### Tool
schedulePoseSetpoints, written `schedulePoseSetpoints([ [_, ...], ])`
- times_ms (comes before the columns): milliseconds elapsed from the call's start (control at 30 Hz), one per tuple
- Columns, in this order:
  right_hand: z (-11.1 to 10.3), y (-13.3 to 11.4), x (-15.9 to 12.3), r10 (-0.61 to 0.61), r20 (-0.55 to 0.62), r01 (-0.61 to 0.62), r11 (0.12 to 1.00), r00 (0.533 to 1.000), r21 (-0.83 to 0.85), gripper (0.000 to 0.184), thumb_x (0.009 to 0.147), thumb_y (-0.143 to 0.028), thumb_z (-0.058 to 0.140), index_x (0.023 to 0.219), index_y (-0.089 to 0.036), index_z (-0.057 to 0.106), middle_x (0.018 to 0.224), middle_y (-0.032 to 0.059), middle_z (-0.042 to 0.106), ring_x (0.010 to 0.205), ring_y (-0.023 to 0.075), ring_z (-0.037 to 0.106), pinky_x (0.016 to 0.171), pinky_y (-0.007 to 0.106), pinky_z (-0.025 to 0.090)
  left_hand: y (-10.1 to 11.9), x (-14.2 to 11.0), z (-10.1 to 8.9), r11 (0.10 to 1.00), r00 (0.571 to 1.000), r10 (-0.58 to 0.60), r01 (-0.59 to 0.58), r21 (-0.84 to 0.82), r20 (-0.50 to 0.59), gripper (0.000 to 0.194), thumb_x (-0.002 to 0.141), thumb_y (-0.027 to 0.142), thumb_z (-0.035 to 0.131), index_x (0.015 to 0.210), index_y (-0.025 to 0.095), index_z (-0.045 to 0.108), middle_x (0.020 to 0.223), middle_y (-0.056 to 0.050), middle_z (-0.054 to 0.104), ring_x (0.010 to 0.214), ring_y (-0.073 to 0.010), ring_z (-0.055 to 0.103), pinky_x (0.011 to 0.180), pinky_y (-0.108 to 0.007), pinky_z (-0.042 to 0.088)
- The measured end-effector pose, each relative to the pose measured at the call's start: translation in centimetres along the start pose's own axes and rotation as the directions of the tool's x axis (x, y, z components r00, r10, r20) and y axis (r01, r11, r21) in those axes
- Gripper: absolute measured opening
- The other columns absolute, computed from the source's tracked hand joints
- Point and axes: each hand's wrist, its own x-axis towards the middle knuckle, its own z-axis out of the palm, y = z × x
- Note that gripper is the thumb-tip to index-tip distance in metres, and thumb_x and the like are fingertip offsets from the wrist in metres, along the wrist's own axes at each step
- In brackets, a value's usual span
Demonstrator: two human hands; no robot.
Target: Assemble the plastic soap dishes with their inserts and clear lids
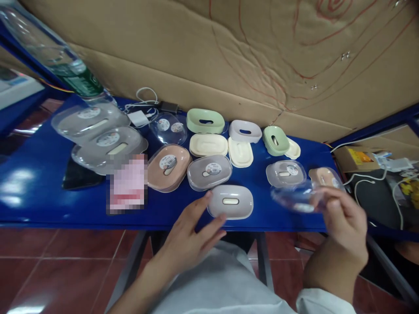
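Observation:
A grey soap dish (244, 208) with a cream strip in its central slot lies near the table's front edge. My left hand (191, 229) is at its left end, fingers spread, with fingertips at the rim; I cannot tell how firmly they touch. To the right, my right hand (343, 218) pinches a clear plastic lid (293, 198) bearing a white sticker, tilted and blurred above the table. Just behind that lid sit a lidded grey soap dish (283, 174) and a peach soap dish (322, 176). Another lidded grey dish (211, 172) and a lidded peach dish (170, 168) stand further left.
Green soap dishes (205, 122), a pale lilac dish (245, 131) and cream trays (208, 145) line the back of the blue table (173, 209). Stacked lidded grey dishes (109, 146), a water bottle (75, 74) and a white charger (139, 118) are at left. Cardboard (183, 52) rises behind.

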Motion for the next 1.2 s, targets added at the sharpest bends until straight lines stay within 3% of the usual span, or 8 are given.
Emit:
schedulePoseSetpoints([
  [100, 2.4, -4.7, -3.6, 0.103, 0.428, -0.302, 0.852, 0.898, 0.427, 0.039, 0.109, -0.054, 0.056, 0.114, -0.026, 0.082, 0.075, 0.0049, 0.071, 0.061, 0.0199, 0.066, 0.056, 0.032, 0.054, 2.1, 0.7, -1.3, 0.991, 0.988, 0.134, -0.131, -0.035, 0.08, 0.062, 0.101, 0.017, 0.072, 0.156, 0.039, 0.055, 0.178, -0.009, 0.036, 0.152, -0.0315, 0.054, 0.119, -0.05, 0.055],
  [200, 5.8, -6.8, -4.5, 0.022, 0.643, -0.448, 0.736, 0.766, 0.508, 0.04, 0.112, -0.051, 0.054, 0.118, -0.023, 0.082, 0.074, 0.0024, 0.071, 0.064, 0.0163, 0.066, 0.062, 0.028, 0.055, 2.9, 1.4, -2.1, 0.977, 0.956, 0.212, -0.201, -0.075, 0.201, 0.048, 0.107, 0.019, 0.064, 0.152, 0.033, 0.06, 0.169, -0.009, 0.051, 0.152, -0.0249, 0.055, 0.124, -0.047, 0.05],
  [300, 8.5, -6.7, -4.3, 0.074, 0.54, -0.4, 0.757, 0.838, 0.517, 0.038, 0.113, -0.048, 0.054, 0.133, -0.026, 0.076, 0.095, 0.0054, 0.077, 0.084, 0.0191, 0.073, 0.077, 0.031, 0.061, 1.9, 1.6, -1.9, 0.98, 0.958, 0.2, -0.192, -0.055, 0.207, 0.039, 0.11, 0.031, 0.062, 0.149, 0.025, 0.061, 0.161, -0.012, 0.06, 0.147, -0.0234, 0.059, 0.126, -0.045, 0.047],
  [400, 9.7, -5.8, -4.0, -0.05, 0.32, -0.122, 0.86, 0.946, 0.496, 0.049, 0.108, -0.054, 0.062, 0.15, -0.031, 0.064, 0.143, 0.0116, 0.069, 0.131, 0.0286, 0.067, 0.108, 0.044, 0.058, 0.0, 1.3, -0.7, 0.996, 0.984, 0.092, -0.091, -0.016, 0.151, 0.053, 0.107, 0.045, 0.066, 0.154, 0.021, 0.056, 0.159, -0.018, 0.061, 0.148, -0.0278, 0.059, 0.125, -0.049, 0.046],
  [500, 10.1, -5.1, -3.8, -0.316, 0.356, 0.158, 0.899, 0.879, 0.408, 0.062, 0.102, -0.061, 0.069, 0.157, -0.034, 0.057, 0.162, 0.0122, 0.056, 0.156, 0.0351, 0.048, 0.125, 0.056, 0.046, -1.3, 1.1, 0.7, 0.999, 0.994, -0.024, 0.027, -0.035, 0.103, 0.064, 0.104, 0.055, 0.068, 0.154, 0.02, 0.053, 0.158, -0.02, 0.061, 0.146, -0.0312, 0.061, 0.12, -0.05, 0.049],
  [600, 10.6, -4.6, -3.7, -0.409, 0.425, 0.331, 0.911, 0.808, 0.247, 0.058, 0.103, -0.053, 0.072, 0.157, -0.036, 0.057, 0.169, 0.0097, 0.051, 0.163, 0.0357, 0.038, 0.129, 0.062, 0.04, -1.7, 1.2, 1.6, 0.992, 0.988, -0.107, 0.115, -0.058, 0.115, 0.064, 0.102, 0.057, 0.07, 0.152, 0.021, 0.052, 0.157, -0.019, 0.063, 0.143, -0.033, 0.063, 0.115, -0.051, 0.054],
  [933, 12.8, -3.8, -4.5, -0.428, 0.333, 0.371, 0.902, 0.84, 0.222, 0.066, 0.103, -0.041, 0.073, 0.164, -0.035, 0.051, 0.171, 0.0089, 0.048, 0.163, 0.0347, 0.039, 0.127, 0.059, 0.048, -1.5, 0.2, 1.8, 0.988, 0.986, -0.14, 0.145, -0.05, 0.092, 0.059, 0.102, 0.042, 0.074, 0.154, 0.022, 0.054, 0.162, -0.02, 0.049, 0.141, -0.0304, 0.063, 0.111, -0.045, 0.062],
  [1200, 12.3, -3.4, -5.8, -0.492, 0.427, 0.501, 0.86, 0.759, 0.1, 0.068, 0.102, -0.029, 0.075, 0.165, -0.032, 0.051, 0.174, 0.0091, 0.044, 0.167, 0.0364, 0.031, 0.127, 0.059, 0.048, -2.1, -0.7, 1.6, 1.0, 0.992, 0.0, -0.002, 0.016, 0.126, 0.044, 0.104, 0.025, 0.071, 0.146, 0.017, 0.061, 0.155, -0.02, 0.061, 0.148, -0.0321, 0.059, 0.117, -0.047, 0.058],
])
